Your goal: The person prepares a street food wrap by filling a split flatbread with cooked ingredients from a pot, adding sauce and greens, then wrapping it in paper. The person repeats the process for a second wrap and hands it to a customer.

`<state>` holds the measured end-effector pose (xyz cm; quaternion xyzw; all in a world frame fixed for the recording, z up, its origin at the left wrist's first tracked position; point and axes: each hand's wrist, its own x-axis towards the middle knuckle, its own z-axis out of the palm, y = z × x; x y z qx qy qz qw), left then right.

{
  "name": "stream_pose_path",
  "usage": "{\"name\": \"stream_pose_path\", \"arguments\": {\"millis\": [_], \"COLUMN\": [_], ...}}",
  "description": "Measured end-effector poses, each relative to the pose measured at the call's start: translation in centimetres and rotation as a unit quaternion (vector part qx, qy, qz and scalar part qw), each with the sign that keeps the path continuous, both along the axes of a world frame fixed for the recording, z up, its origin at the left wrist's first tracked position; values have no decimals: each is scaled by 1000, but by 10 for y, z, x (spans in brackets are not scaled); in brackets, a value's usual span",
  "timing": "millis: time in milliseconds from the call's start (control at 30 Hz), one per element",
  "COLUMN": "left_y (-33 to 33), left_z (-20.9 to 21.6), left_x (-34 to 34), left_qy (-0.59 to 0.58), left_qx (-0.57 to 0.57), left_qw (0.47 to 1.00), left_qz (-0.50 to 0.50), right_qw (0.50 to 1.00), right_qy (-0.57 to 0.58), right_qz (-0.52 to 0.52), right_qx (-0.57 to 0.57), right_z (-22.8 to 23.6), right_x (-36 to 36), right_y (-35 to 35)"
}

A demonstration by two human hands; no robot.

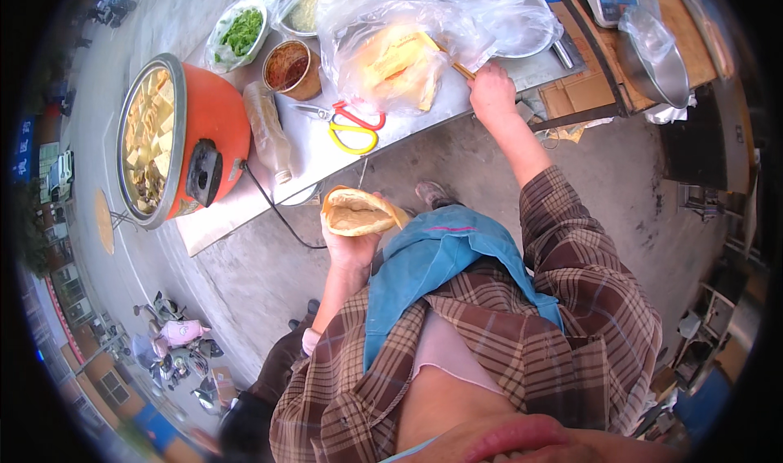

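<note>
Near the front of my body, my left hand (349, 249) is closed around a split flatbread (356, 215), partly wrapped in yellowish paper. Its pocket gapes upward, showing a pale inside. At the table's front edge, my right hand (493, 94) grips thin wooden chopsticks (462, 69). Their far ends reach over an opened clear plastic bag (342, 22) of flat yellow sheets (400, 59), whose kind I cannot make out. To the left of the bag lie scissors (352, 128) with red and yellow handles, beside a brown tub of dark red sauce (289, 65).
An orange electric pot (214, 108) full of tofu-like chunks stands at the table's left end, its black cord (281, 217) hanging off the edge. Beside it lies a plastic bottle (267, 128). Chopped greens (242, 32), bag-covered bowls and a scale (613, 2) stand farther back.
</note>
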<state>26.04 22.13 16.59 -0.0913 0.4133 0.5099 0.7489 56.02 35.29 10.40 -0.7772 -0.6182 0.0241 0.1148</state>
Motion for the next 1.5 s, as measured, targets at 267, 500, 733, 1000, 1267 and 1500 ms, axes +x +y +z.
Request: {"name": "stream_pose_path", "arguments": {"millis": [267,500,733,1000,1267,1500], "left_y": [15,31,17,-4,-4,27], "left_z": [4,-4,-3,3,-3,12], "left_x": [17,8,16,-24,-57,-27], "left_qy": [-38,-40,-33,-45,-79,15], "left_qx": [18,46,20,6,71,17], "left_qw": [998,997,998,998,994,999], "left_qz": [-37,-43,-55,-37,-32,-40], "right_qw": [988,942,994,998,849,648], "right_qy": [134,320,99,19,500,715], "right_qz": [-18,-70,-39,18,-106,-117], "right_qx": [-69,-74,10,-57,-134,-235], "right_z": [13,21,13,15,27,78], "right_x": [27,55,14,-1,13,79], "right_y": [-60,-112,-38,-27,-142,-208]}}
